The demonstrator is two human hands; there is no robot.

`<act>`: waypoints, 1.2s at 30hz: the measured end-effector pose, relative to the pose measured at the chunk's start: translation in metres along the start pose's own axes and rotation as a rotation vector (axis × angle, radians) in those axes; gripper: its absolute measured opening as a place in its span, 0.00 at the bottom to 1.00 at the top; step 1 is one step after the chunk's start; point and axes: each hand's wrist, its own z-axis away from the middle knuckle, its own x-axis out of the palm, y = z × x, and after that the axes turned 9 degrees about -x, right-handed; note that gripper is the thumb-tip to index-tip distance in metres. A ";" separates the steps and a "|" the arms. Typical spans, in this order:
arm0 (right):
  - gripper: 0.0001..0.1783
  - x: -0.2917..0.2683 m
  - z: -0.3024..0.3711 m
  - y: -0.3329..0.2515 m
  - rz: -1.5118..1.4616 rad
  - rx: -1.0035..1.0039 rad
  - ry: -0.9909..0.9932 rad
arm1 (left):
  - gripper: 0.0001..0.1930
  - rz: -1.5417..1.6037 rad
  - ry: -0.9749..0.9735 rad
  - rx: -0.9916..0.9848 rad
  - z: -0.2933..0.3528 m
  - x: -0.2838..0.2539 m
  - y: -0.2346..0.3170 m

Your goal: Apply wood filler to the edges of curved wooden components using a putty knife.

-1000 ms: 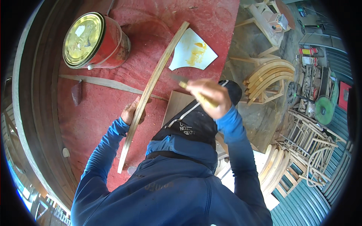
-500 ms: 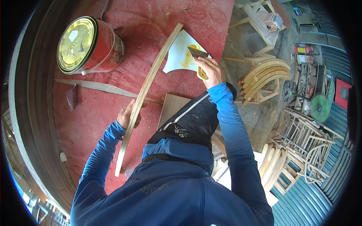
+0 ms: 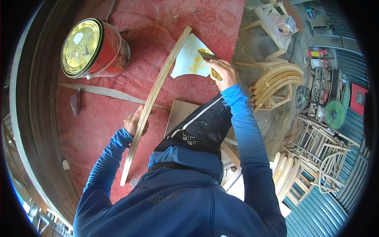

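My left hand [image 3: 134,120] is closed around the lower half of a long, slightly curved wooden strip [image 3: 161,82], which slants up and to the right above the red surface. In my right hand [image 3: 223,73] is a putty knife with a flat metal blade [image 3: 206,55] and a yellowish handle, gripped by the handle. Its blade is over a pale, curved-edged sheet [image 3: 188,55] smeared with yellow-brown paste. Part of the sheet is hidden by the wooden strip, and most of my left fingers lie behind the strip.
A red bucket [image 3: 119,51] with a yellow metal lid stands at the upper left. A thin wooden strip [image 3: 106,91] and a dark wedge-shaped piece [image 3: 75,103] lie on the red surface [image 3: 94,134]. Stacked curved wooden pieces [image 3: 278,81] and a green fan [image 3: 335,112] are to the right.
My right hand has shifted slightly right and the putty knife's blade has tilted a little over the sheet. My left hand and the wooden strip have barely moved.
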 end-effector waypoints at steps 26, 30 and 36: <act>0.19 0.010 0.012 -0.120 -0.103 -0.268 0.005 | 0.39 0.162 -0.104 -0.044 -0.004 -0.014 -0.001; 0.22 -0.014 0.021 -0.127 -0.221 -0.138 -0.019 | 0.39 0.168 -0.111 -0.054 -0.003 -0.013 -0.001; 0.21 -0.021 -0.023 -0.106 -0.195 -0.150 -0.036 | 0.39 0.124 -0.088 -0.050 -0.002 -0.009 0.001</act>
